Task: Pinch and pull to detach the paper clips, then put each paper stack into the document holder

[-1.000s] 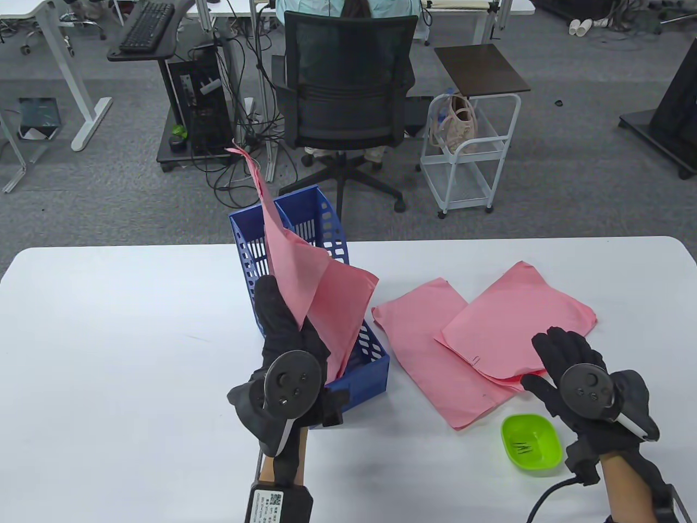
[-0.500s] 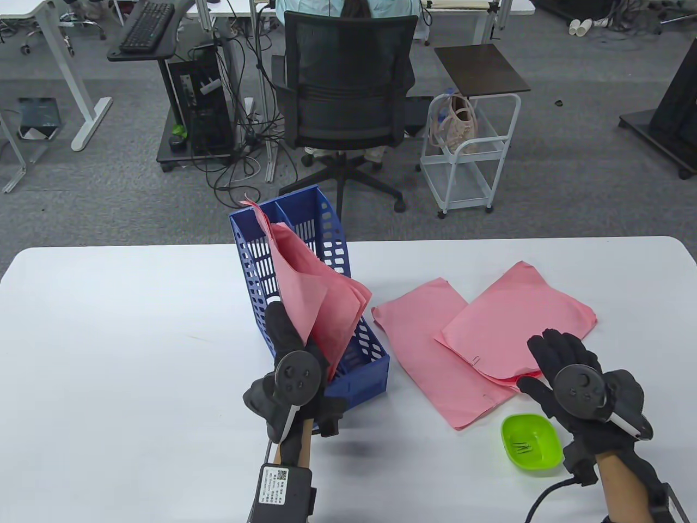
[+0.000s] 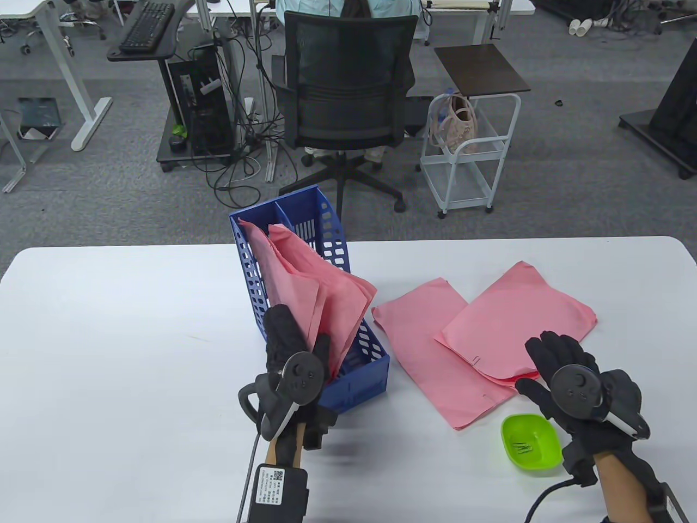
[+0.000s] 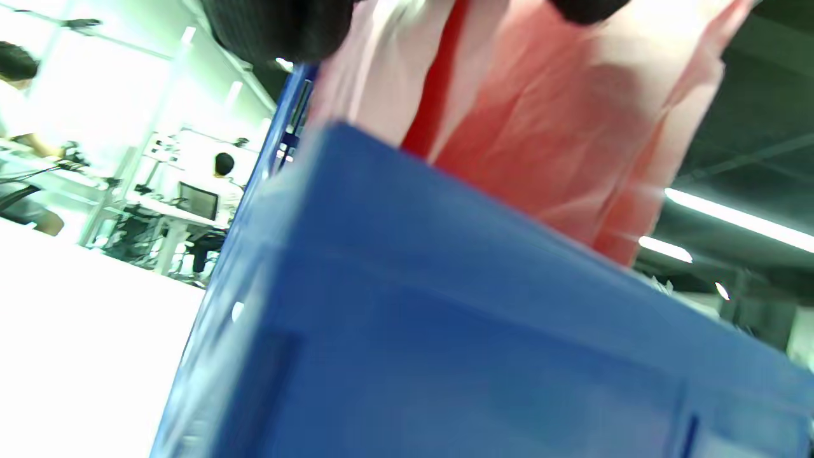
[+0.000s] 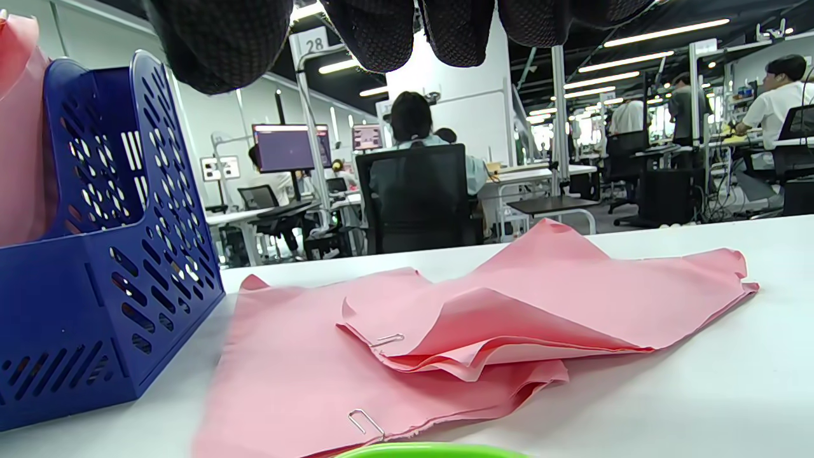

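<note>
The blue document holder [image 3: 356,381] stands at mid-table, its near wall filling the left wrist view [image 4: 445,350]. A pink paper stack [image 3: 305,278] leans inside it. My left hand [image 3: 301,328] pinches that stack's near edge between fingers and thumb; black fingertips [image 4: 280,25] flank the pink sheets [image 4: 540,127]. Two more pink stacks lie flat to the right, the upper one [image 3: 517,321] overlapping the lower one [image 3: 425,348]. Each carries a paper clip [image 5: 386,340] [image 5: 364,422]. My right hand [image 3: 536,362] rests with relaxed fingers on the upper stack's near edge.
A green bowl [image 3: 531,441] with loose paper clips [image 3: 523,448] sits by my right wrist. Beyond the table's far edge are an office chair [image 3: 346,92] with a seated person and a white cart [image 3: 468,152]. The holder's perforated side [image 5: 146,254] rises left of the flat stacks.
The left hand has lowered the pink stack into the holder, and its raised top corner has dropped to the holder's rim. The right hand has edged slightly left.
</note>
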`<action>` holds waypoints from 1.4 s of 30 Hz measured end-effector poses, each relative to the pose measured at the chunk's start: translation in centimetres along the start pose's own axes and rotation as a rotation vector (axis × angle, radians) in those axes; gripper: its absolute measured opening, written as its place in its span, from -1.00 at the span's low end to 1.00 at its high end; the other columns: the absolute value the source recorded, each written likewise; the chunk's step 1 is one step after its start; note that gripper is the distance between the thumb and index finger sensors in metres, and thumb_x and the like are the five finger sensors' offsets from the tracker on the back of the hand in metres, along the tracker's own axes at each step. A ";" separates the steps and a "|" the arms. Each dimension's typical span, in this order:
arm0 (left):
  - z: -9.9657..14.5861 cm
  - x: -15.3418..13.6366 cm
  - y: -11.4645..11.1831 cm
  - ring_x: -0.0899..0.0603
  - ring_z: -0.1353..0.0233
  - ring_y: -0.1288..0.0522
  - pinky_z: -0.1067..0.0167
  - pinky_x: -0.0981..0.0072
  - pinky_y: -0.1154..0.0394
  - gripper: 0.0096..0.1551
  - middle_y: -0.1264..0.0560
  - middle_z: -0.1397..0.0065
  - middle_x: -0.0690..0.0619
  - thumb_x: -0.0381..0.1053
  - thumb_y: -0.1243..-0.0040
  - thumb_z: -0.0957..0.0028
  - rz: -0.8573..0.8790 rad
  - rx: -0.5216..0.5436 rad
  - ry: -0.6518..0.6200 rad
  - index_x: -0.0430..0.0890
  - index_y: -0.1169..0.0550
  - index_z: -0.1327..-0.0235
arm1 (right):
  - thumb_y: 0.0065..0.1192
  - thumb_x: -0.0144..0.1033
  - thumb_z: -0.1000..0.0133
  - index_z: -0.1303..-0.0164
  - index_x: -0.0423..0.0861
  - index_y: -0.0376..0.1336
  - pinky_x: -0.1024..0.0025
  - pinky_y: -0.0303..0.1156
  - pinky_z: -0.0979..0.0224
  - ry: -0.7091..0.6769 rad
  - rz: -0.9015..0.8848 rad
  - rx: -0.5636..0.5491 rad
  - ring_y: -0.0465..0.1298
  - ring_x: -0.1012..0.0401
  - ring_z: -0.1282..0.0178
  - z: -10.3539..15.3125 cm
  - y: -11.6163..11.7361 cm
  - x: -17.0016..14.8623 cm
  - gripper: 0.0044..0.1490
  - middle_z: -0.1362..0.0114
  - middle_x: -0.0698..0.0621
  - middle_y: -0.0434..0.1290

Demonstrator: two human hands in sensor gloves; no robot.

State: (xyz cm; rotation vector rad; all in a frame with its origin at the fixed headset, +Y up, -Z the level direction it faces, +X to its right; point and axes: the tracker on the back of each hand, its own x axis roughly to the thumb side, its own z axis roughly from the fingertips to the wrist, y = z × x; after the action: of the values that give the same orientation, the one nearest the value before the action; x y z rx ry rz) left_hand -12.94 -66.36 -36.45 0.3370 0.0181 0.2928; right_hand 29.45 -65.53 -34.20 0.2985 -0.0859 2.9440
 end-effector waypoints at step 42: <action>1.9 -1.0 3.1 -0.61 -0.59 0.40 -0.44 -0.49 0.29 0.12 0.43 -0.66 -0.42 0.39 0.51 -0.16 -0.151 -0.064 -0.228 -0.29 0.42 -0.65 | 0.22 -0.16 -0.22 -0.67 0.19 -0.34 -0.32 -0.23 -0.71 0.365 0.378 0.629 -0.30 -0.38 -0.74 -8.8 8.3 -3.8 0.04 -0.81 -0.27 -0.42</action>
State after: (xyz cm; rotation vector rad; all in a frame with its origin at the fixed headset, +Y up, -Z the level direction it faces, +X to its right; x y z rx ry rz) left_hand -14.60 -64.49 -33.70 0.3019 -0.1888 0.1035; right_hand 29.87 -73.67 -43.91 -0.2091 0.9357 3.2527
